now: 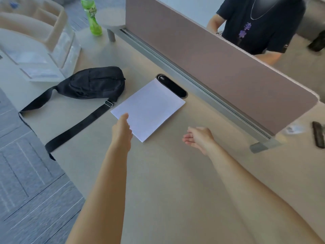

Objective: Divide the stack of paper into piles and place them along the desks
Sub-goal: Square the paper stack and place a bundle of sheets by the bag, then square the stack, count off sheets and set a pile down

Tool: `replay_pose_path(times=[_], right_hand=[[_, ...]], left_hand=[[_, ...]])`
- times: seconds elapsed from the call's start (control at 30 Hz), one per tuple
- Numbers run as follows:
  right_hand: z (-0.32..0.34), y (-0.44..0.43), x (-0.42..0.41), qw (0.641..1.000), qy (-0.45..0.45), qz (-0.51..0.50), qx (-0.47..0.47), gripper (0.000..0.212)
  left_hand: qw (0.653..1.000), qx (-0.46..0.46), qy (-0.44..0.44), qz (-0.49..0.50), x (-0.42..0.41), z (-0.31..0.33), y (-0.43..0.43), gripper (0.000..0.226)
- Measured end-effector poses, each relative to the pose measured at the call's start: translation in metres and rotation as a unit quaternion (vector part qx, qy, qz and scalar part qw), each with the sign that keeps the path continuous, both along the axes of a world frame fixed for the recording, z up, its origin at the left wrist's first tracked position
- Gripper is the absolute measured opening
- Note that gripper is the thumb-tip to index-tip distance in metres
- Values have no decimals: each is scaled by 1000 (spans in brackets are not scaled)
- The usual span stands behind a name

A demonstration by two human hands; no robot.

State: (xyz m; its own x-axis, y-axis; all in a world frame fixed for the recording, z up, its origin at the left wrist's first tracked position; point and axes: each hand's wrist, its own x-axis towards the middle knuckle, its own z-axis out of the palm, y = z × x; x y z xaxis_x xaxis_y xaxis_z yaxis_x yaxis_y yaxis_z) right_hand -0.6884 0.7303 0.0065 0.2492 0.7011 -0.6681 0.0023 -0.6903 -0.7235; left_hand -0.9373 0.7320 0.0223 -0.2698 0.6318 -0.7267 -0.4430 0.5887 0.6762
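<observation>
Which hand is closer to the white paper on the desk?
Left. The left hand overlaps the near left edge of the paper; the right hand hangs open over the desk, off to the paper's right.

Lighting is bright, even and diffuse. Soft, faint shadows lie under the black bag (93,82) and the right hand (198,138). Wide-angle distortion bows the partition (211,55) toward the frame edges. Detail is soft throughout; the floor (26,164) and storage trays (35,23) appear smeared.
</observation>
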Motion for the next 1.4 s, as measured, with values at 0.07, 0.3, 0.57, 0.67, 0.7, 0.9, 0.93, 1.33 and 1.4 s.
replay_pose_path(times=[0.07, 0.3, 0.57, 0.67, 0.7, 0.9, 0.93, 1.33, 1.4], right_hand=[[28, -43, 16, 999, 28, 3, 40, 13], [123, -218, 110, 990, 53, 1, 128, 21], [193, -433, 237, 972, 30, -134, 188, 29], [203, -507, 268, 950, 10, -237, 203, 32], [205, -531, 275, 941, -4, -269, 205, 33], [212, -656, 302, 903, -120, -392, 126, 36], [212, -674, 307, 898, -131, -404, 118, 35], [182, -839, 423, 862, -190, -454, 122, 33], [168, -861, 464, 867, -183, -451, 105, 32]], left_hand=[[999, 22, -48, -10, 23, 18, -38, 54], [978, 71, -163, -113, 135, 81, -193, 38], [922, 236, -125, -281, 275, 132, -329, 22], [865, 291, -107, -394, 329, 136, -358, 41], [846, 302, -109, -425, 347, 136, -368, 44], [760, 286, -219, -541, 433, 124, -427, 57], [755, 271, -233, -550, 444, 122, -438, 57], [719, 144, -211, -646, 585, 102, -571, 33], [734, 128, -169, -645, 622, 92, -592, 28]])
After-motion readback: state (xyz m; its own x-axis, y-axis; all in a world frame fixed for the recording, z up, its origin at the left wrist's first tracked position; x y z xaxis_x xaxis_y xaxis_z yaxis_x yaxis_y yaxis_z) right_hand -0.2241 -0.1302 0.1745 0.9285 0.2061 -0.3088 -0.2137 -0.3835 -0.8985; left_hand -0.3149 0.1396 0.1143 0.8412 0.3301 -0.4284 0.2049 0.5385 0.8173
